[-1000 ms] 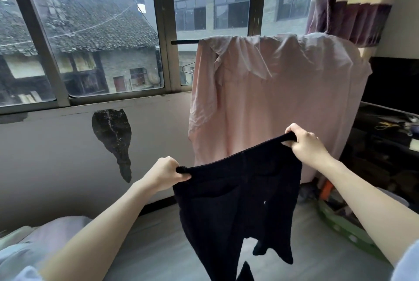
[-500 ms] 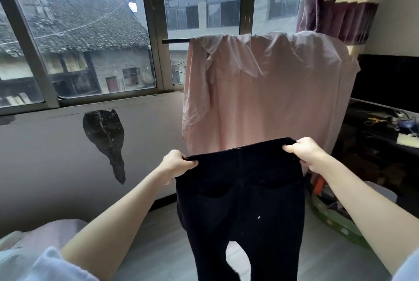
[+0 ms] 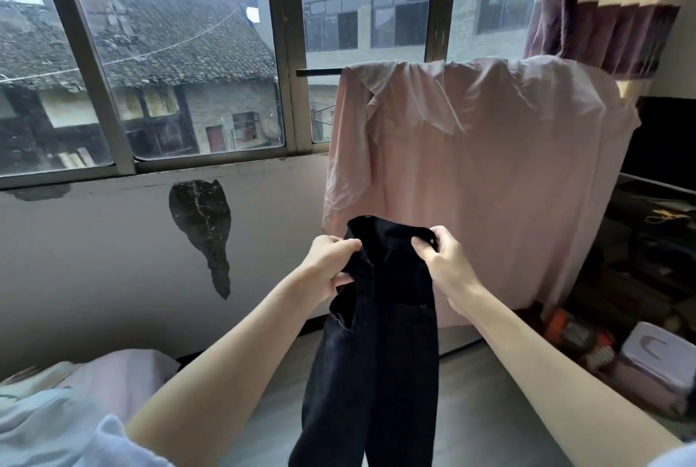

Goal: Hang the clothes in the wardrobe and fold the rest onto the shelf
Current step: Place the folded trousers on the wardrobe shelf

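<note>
While both hands grip the waistband, we note the trousers [image 3: 380, 334] hanging in mid-air in front of us, waist up, legs dropping straight down past the lower edge of view. Left hand [image 3: 331, 263]: fingers curled round the left end of the waistband, fabric bunched in the fist. Right hand [image 3: 440, 259]: thumb and fingers pinching the right end. The two hands sit close together, level with each other, so the waistband is doubled between them and the legs appear to lie one over the other. Long axis of the garment: vertical, directly below the hands; neither hand is plainly nearer. We judge this a lengthwise fold in hand. The next move likely turns on that vertical hang: the legs need lifting or laying down crosswise to shorten the garment. Behind the trousers, not touching them, a pink cloth [image 3: 482, 180] drapes over a rail [image 3: 320, 71] by the window [image 3: 180, 63]. Pale bedding [image 3: 75, 402] lies at lower left. No shelf or wardrobe interior is visible.
</note>
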